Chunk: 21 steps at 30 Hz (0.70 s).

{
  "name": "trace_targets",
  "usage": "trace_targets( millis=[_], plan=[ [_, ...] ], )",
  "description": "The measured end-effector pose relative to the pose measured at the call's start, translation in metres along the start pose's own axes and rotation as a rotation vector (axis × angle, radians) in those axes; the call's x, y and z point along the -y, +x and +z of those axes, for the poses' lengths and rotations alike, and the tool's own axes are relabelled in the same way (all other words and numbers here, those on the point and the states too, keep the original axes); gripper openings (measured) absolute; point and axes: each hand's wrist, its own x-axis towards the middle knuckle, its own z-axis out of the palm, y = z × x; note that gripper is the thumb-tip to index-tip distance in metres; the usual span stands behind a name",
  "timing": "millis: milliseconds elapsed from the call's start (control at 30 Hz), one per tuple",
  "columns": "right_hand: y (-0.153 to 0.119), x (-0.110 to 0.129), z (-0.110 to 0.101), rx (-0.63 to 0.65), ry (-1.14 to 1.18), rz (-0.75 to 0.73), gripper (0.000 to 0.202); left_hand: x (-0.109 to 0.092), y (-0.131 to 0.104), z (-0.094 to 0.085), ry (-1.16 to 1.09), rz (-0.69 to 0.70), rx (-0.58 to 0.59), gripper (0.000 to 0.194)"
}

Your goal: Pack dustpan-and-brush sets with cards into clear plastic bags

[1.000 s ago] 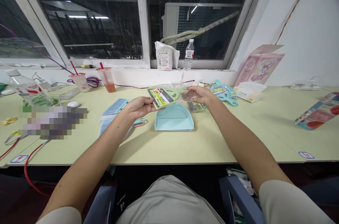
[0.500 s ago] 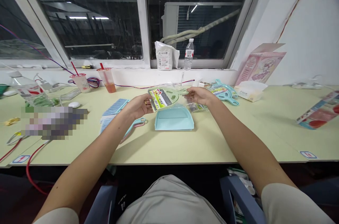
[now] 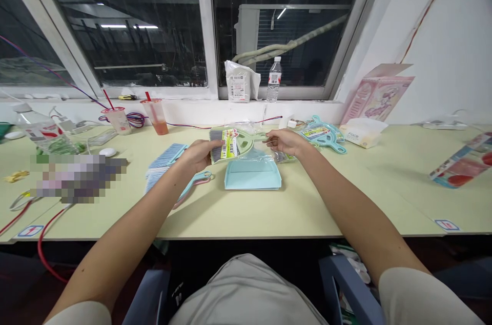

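My left hand [image 3: 200,155] grips the bristle end of a small green dustpan and brush set [image 3: 245,143], its thumb on top. A yellow-and-white label wraps the grey bristles. At the set's handle end, my right hand [image 3: 283,141] is closed; clear plastic wrap [image 3: 263,153] hangs beside its fingers. The set is held above the table, just behind a light blue dustpan [image 3: 252,176] lying on it. Left of that dustpan lie several blue-bristled hand brushes [image 3: 163,161] with blue and pink handles, partly hidden by my left forearm.
More packaged blue sets [image 3: 325,134] lie at the back right, near a tissue pack [image 3: 364,133] and a pink box [image 3: 378,94]. Two drink cups [image 3: 155,117] with red straws stand at the back left. A water bottle [image 3: 274,81] stands on the sill. Cables run along the left side.
The green set has shifted a little left and turned flatter. My left thumb now lies over its bristles and label, and more clear plastic shows below the handle.
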Motion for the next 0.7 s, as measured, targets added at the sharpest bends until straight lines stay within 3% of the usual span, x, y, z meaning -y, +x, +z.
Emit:
trace_targets(
  millis=[433, 700],
  plan=[
    [-0.0063, 0.0025, 0.0012, 0.170, -0.119, 0.162, 0.024, -0.0008, -0.0051, 0.0061, 0.097, 0.012, -0.102, 0.022],
    [-0.0039, 0.0022, -0.0028, 0.198, -0.081, 0.178, 0.026, -0.0046, 0.0045, -0.0038, 0.033, -0.046, -0.106, 0.020]
  ],
)
